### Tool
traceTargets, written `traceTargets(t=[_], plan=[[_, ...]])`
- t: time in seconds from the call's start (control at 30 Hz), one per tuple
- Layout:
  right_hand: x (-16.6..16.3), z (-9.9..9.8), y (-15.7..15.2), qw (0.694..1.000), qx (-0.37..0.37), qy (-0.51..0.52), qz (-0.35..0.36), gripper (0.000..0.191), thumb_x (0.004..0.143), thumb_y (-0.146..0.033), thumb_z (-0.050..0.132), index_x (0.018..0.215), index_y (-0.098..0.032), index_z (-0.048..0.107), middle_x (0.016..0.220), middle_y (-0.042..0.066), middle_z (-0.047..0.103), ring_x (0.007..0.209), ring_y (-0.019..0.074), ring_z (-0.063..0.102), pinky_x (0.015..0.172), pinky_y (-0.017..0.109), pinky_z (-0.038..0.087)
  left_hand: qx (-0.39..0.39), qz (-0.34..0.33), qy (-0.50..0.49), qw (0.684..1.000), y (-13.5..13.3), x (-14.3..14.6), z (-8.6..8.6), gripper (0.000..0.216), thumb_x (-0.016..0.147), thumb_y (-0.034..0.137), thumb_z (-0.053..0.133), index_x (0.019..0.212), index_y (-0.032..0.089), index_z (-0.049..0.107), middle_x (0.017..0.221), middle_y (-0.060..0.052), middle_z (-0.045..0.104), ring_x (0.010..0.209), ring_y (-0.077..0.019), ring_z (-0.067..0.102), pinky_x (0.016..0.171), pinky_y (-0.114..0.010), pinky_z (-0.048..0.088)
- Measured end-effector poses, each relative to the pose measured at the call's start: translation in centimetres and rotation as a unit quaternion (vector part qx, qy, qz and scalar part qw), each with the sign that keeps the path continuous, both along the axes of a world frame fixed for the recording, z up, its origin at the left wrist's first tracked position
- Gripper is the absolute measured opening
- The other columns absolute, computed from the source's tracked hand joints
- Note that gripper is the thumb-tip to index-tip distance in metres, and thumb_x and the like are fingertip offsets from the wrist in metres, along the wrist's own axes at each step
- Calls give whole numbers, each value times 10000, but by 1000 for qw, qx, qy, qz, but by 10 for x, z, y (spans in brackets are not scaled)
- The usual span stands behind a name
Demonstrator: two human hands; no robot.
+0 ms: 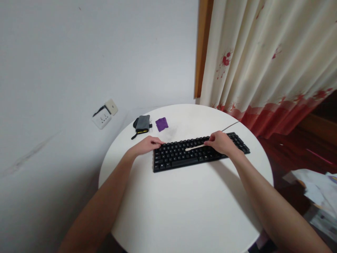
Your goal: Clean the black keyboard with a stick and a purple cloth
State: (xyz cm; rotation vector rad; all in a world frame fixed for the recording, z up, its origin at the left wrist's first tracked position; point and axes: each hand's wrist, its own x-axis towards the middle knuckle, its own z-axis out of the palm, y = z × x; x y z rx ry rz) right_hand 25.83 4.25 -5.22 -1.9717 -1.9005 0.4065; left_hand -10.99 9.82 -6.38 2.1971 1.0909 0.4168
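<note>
A black computer keyboard (181, 158) lies slightly slanted on the round white table (189, 200). My left hand (147, 144) is closed at its far left corner, fingers gripping the edge. Over the right half of the keys, my right hand (219, 142) pinches a slim cream toothbrush-like stick (196, 147). The stick's wider end points left and lies low over the middle keys; bristles cannot be made out. Part of the keyboard is hidden beneath my right hand and wrist.
Behind the keyboard are a purple folded cloth (162, 124) and a grey pouch (143, 123) with a dark strap. A cable (231, 126) runs to the table's back right edge. Wall sockets (102, 118) are at left, a curtain (252, 70) at right, white bags (318, 189) lower right.
</note>
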Motion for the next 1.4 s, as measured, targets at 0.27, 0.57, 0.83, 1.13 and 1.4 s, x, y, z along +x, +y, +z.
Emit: traceTargets(t=[0.27, 0.57, 0.83, 1.13, 1.4], plan=[[77, 6, 3, 997, -10, -74, -33, 263, 741, -447, 697, 683, -192, 671, 650, 49, 653, 601, 170, 577, 558, 279, 380, -4, 0, 0, 1000, -1, 1, 2, 305, 803, 291, 569, 1016, 167, 751, 1047, -70, 730, 975, -207, 648, 919, -314, 465], [107, 4, 7, 997, -14, -81, -11, 285, 745, -467, 688, 674, -191, 668, 646, 38, 659, 591, 158, 580, 556, 266, 390, -4, 1, -9, 1000, 0, 1, 1, 305, 799, 300, 574, 1000, 161, 757, 1031, -76, 730, 964, -217, 650, 908, -320, 468], [109, 3, 9, 995, 13, -103, 6, 274, 758, -460, 687, 694, -194, 665, 680, 41, 670, 632, 164, 593, 574, 259, 397, -10, 1, -12, 1000, 2, 1, 1, 303, 802, 333, 586, 998, 187, 764, 1037, -71, 729, 969, -224, 648, 922, -324, 465], [190, 13, 11, 991, -9, -131, -24, 314, 770, -490, 670, 702, -184, 672, 708, 52, 682, 624, 160, 583, 567, 264, 371, -16, 13, 3, 1000, 2, 1, 2, 315, 803, 365, 580, 997, 200, 765, 1069, -60, 725, 1010, -228, 639, 956, -320, 447], [230, 19, 10, 991, -25, -118, -56, 312, 778, -447, 682, 671, -155, 670, 701, 110, 680, 602, 155, 553, 599, 302, 343, -24, 14, 0, 1000, 2, 1, 3, 306, 798, 364, 591, 997, 211, 766, 1070, -60, 725, 1011, -240, 635, 965, -347, 445]])
